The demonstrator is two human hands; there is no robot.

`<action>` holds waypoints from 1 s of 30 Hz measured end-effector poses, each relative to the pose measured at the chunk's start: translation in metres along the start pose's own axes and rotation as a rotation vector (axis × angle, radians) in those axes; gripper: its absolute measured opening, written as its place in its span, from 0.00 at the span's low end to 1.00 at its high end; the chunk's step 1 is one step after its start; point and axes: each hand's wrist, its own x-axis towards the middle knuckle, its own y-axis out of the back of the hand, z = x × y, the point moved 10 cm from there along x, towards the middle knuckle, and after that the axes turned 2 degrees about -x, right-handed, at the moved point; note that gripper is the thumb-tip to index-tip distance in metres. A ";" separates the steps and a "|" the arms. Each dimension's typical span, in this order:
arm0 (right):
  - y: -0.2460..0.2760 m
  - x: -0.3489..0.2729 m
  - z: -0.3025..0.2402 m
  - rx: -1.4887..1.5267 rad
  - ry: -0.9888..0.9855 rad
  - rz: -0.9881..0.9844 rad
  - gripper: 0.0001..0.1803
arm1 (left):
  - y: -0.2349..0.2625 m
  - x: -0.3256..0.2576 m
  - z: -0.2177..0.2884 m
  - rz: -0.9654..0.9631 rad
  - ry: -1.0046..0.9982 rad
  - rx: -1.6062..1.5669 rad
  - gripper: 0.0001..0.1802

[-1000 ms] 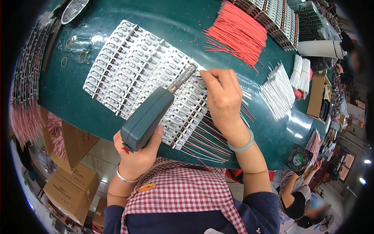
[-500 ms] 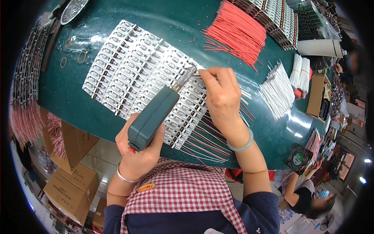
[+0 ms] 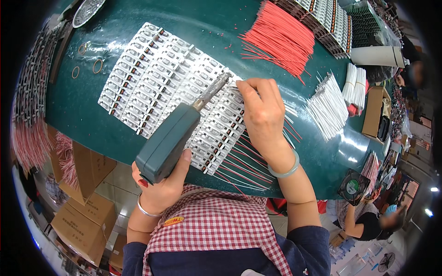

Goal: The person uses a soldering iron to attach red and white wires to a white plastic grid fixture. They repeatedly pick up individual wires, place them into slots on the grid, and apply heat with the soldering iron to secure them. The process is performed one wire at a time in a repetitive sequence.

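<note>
My left hand [image 3: 162, 192] is wrapped around a dark green soldering gun [image 3: 169, 140]. Its metal tip slants up and to the right, reaching the upper right edge of a panel of white modules [image 3: 161, 76] laid out in rows on the table. At that same edge my right hand [image 3: 264, 110] is closed in a pinch, close to the tip. A wire end seems to be between its fingertips, though the fingers largely hide it. Red and white wires [image 3: 246, 165] stick out from the panel's right side, passing below my right wrist.
On the green table [image 3: 92, 133] lie a red wire pile [image 3: 278, 39], a white wire pile [image 3: 328, 108] and rubber bands [image 3: 97, 66]. A metal dish [image 3: 87, 13] is far left; stacked panels [image 3: 329, 25] are far right. A small fan [image 3: 353, 187] stands at the right edge, near another person.
The soldering gun's body has shifted down and left with my left hand, its tip slightly upward. My right hand stays nearly in place. The person at right has moved a little.
</note>
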 end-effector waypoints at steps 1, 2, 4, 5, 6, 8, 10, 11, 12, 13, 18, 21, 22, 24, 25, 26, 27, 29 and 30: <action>0.001 -0.001 0.000 0.002 0.005 0.018 0.18 | 0.001 0.000 0.001 -0.005 -0.003 0.011 0.11; 0.005 -0.001 -0.001 0.015 0.010 0.042 0.18 | 0.001 0.000 0.001 -0.011 -0.007 0.021 0.11; 0.010 -0.003 -0.003 0.051 0.020 0.085 0.19 | 0.005 -0.002 -0.003 0.011 0.010 0.023 0.11; 0.010 -0.004 -0.005 0.064 0.023 0.082 0.19 | 0.007 -0.003 -0.005 0.021 0.018 0.024 0.11; 0.011 -0.006 -0.008 0.075 0.027 0.080 0.19 | 0.008 -0.004 -0.005 0.019 0.026 0.030 0.11; 0.010 -0.008 -0.010 0.094 0.027 0.069 0.19 | 0.010 -0.005 -0.006 0.014 0.042 0.043 0.11; 0.006 -0.010 -0.011 0.106 0.020 0.050 0.19 | 0.009 -0.005 -0.003 0.011 0.031 0.036 0.11; 0.005 -0.010 -0.011 0.105 0.014 0.043 0.19 | 0.009 -0.005 -0.002 0.009 0.025 0.032 0.11; 0.004 -0.010 -0.011 0.104 0.009 0.037 0.19 | 0.008 -0.006 -0.001 0.002 0.013 0.036 0.10; 0.003 -0.009 -0.010 0.103 0.004 0.030 0.19 | 0.006 -0.006 -0.001 -0.005 0.002 0.039 0.10; 0.002 -0.010 -0.011 0.083 0.018 0.014 0.19 | 0.004 -0.007 -0.006 -0.015 0.019 -0.020 0.10; 0.000 -0.011 -0.011 0.079 0.013 0.004 0.19 | 0.003 -0.007 -0.006 -0.027 0.039 -0.033 0.10; 0.000 -0.011 -0.010 0.076 0.009 0.001 0.19 | 0.002 -0.006 -0.005 -0.042 0.040 -0.028 0.10; 0.000 -0.010 -0.011 0.074 0.008 -0.003 0.19 | 0.002 -0.005 -0.005 -0.053 0.038 -0.028 0.10; 0.000 -0.010 -0.012 0.074 0.008 -0.004 0.19 | 0.002 -0.005 -0.005 -0.049 0.035 -0.033 0.10; 0.000 -0.010 -0.012 0.073 0.009 -0.005 0.19 | 0.002 -0.006 -0.005 -0.044 0.031 -0.037 0.09; 0.000 -0.010 -0.012 0.072 0.008 -0.005 0.19 | 0.002 -0.006 -0.005 -0.045 0.028 -0.033 0.09; 0.000 -0.009 -0.011 0.072 0.010 0.001 0.19 | 0.001 -0.006 -0.005 -0.046 0.020 -0.025 0.09; 0.000 -0.010 -0.011 0.072 0.012 0.007 0.19 | 0.002 -0.006 -0.006 -0.044 0.028 -0.024 0.09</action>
